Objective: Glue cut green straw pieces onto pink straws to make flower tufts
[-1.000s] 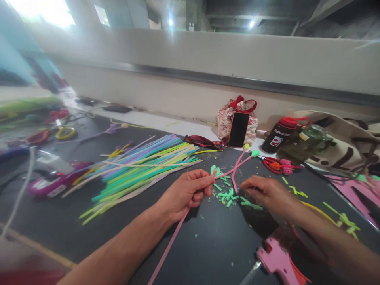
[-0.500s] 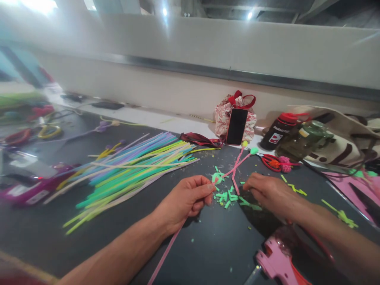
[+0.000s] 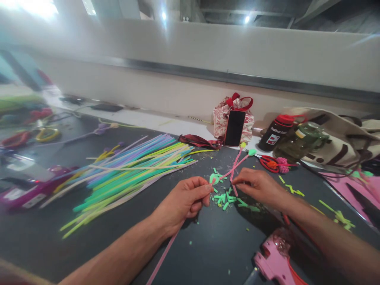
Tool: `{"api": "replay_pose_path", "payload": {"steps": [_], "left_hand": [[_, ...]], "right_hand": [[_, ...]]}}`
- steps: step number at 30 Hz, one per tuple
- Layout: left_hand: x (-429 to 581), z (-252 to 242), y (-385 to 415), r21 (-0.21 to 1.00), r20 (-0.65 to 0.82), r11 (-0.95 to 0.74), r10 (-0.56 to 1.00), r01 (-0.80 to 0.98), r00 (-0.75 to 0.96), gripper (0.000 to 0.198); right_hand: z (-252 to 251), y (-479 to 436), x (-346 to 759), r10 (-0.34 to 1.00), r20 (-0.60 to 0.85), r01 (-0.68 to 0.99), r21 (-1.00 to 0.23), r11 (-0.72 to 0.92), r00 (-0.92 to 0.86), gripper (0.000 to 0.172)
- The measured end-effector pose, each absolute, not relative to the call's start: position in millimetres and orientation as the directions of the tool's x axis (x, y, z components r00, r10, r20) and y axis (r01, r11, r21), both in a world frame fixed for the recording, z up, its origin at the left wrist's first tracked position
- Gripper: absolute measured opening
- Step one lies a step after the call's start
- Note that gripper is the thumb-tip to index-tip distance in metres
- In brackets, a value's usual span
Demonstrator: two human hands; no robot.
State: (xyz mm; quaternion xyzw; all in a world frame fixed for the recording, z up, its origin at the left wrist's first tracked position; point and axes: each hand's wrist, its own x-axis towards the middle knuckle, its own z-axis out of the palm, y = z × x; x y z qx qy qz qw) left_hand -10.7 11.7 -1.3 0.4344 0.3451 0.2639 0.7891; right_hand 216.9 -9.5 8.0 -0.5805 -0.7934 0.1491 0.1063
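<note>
Between my left hand's (image 3: pixel 190 196) thumb and fingers is a pink pipe cleaner (image 3: pixel 166 253), its long tail running down toward me. A light-green curled piece (image 3: pixel 214 179) sits at its upper end, just past my fingertips. Two thin pink stems cross beyond it, one with a green tip (image 3: pixel 252 152), the other with a yellow tip (image 3: pixel 243 145). My right hand (image 3: pixel 257 184) is closed, its fingertips at the bent lower part of the yellow-tipped pink stem (image 3: pixel 232 174). Short green clippings (image 3: pixel 227 198) lie under and between the hands.
Many coloured pipe cleaners (image 3: pixel 133 170) are heaped at left. A pink glue gun (image 3: pixel 274 257) lies at front right. Behind stand a phone (image 3: pixel 234 127), a patterned pouch (image 3: pixel 219 113), a black bottle (image 3: pixel 274 132) and a green jug (image 3: pixel 299 142). Red-handled pliers (image 3: pixel 268 164) lie near them.
My right hand has moved slightly left and up, from the green clippings to the bent pink stem. My left hand keeps its hold on the pink pipe cleaner.
</note>
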Motion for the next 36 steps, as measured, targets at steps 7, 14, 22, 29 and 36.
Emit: {"api": "replay_pose_path", "payload": {"steps": [7, 14, 22, 29, 36], "left_hand": [[-11.9, 1.6, 10.9, 0.872, -0.302, 0.474, 0.716, -0.121, 0.630, 0.018], [-11.3, 1.2, 11.0, 0.857, -0.337, 0.502, 0.718, -0.117, 0.609, 0.018], [-9.0, 2.3, 10.1, 0.886, -0.332, 0.458, 0.734, -0.072, 0.593, 0.013], [-9.6, -0.4, 11.0, 0.948, -0.293, 0.309, 0.760, 0.073, 0.581, 0.014], [-9.7, -0.1, 11.9, 0.947, -0.301, 0.307, 0.744, 0.094, 0.597, 0.011]], "right_hand": [[-13.1, 4.3, 201.3, 0.951, -0.049, 0.929, -0.235, 0.287, -0.306, 0.016], [6.6, -3.6, 203.8, 0.971, -0.081, 0.896, -0.407, 0.176, -0.227, 0.010], [28.0, -22.4, 168.4, 0.972, -0.160, 0.637, -0.771, -0.014, -0.172, 0.007], [25.9, -24.3, 161.6, 0.971, -0.094, 0.674, -0.734, 0.080, -0.218, 0.009], [31.7, -23.0, 155.0, 0.973, -0.098, 0.621, -0.782, 0.053, -0.207, 0.007]]}}
